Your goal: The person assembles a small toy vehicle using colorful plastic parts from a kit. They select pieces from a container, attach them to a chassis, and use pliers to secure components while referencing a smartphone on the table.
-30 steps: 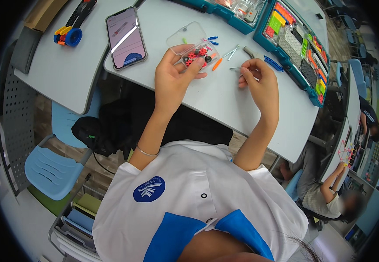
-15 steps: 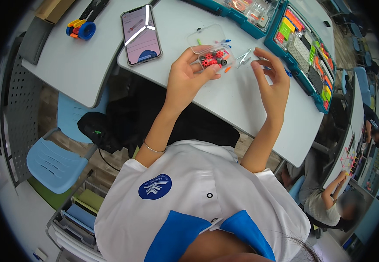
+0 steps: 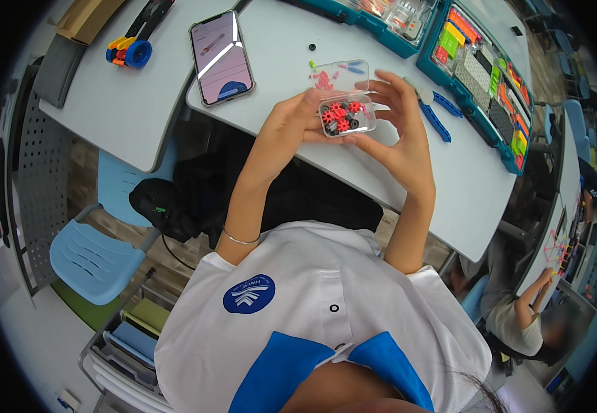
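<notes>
Over the table I hold a small clear plastic box (image 3: pixel 368 124) with its hinged lid (image 3: pixel 359 84) standing open on the far side. Red gears (image 3: pixel 340 113) and small black and grey pieces lie inside it. My left hand (image 3: pixel 279 135) grips the box's left side, fingers behind it. At the right side my right hand (image 3: pixel 404 131) holds it too, thumb on the near corner and fingers curved beyond. Small pink pieces (image 3: pixel 323 80) show through the lid. Pliers with blue handles (image 3: pixel 436 120) lie just right of my right hand, their jaws partly hidden.
A phone (image 3: pixel 221 58) lies on the white table, left of the box. Teal cases of colourful building parts (image 3: pixel 481 76) stand open at the back right. A built piece with a blue wheel (image 3: pixel 133 54) sits at the far left. Another person (image 3: pixel 518 316) sits at the right.
My right hand, apart from the box before, has moved left and now holds it with my left hand. The box has come slightly nearer and right. The pliers' blue handles have come into view.
</notes>
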A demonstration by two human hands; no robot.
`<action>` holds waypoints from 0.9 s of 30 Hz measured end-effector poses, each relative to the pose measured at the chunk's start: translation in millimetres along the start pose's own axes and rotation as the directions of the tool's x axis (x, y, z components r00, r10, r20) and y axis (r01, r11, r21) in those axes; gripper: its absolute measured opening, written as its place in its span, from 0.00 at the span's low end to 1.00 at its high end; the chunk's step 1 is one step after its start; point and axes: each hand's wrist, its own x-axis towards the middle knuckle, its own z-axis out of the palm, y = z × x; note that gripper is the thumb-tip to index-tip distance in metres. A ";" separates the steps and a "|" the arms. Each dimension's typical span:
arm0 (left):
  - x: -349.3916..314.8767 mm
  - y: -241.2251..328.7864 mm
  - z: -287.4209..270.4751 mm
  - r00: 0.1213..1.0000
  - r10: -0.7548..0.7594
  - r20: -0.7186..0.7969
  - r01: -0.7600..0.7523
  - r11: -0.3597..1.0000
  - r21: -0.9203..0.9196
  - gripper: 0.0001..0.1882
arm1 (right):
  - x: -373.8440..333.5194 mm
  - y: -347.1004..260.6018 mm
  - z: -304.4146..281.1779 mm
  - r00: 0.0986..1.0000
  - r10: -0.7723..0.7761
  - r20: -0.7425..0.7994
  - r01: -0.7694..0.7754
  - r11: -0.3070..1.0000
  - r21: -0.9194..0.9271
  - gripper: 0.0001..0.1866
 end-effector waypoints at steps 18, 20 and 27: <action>-11.9 18.1 13.2 0.998 -0.051 -0.039 0.047 0.994 -0.098 0.22 | 0.8 -4.9 -0.2 0.984 -0.167 0.063 0.168 0.986 -0.003 0.11; -12.3 12.6 15.5 0.996 -0.024 -0.085 0.018 0.998 -0.063 0.21 | -4.1 -9.0 5.3 0.999 -0.003 0.044 -0.003 0.990 0.144 0.11; -17.6 8.1 10.4 0.980 0.027 -0.199 -0.040 0.997 -0.063 0.19 | -3.7 -7.8 8.5 0.999 0.052 -0.007 -0.052 0.997 0.060 0.21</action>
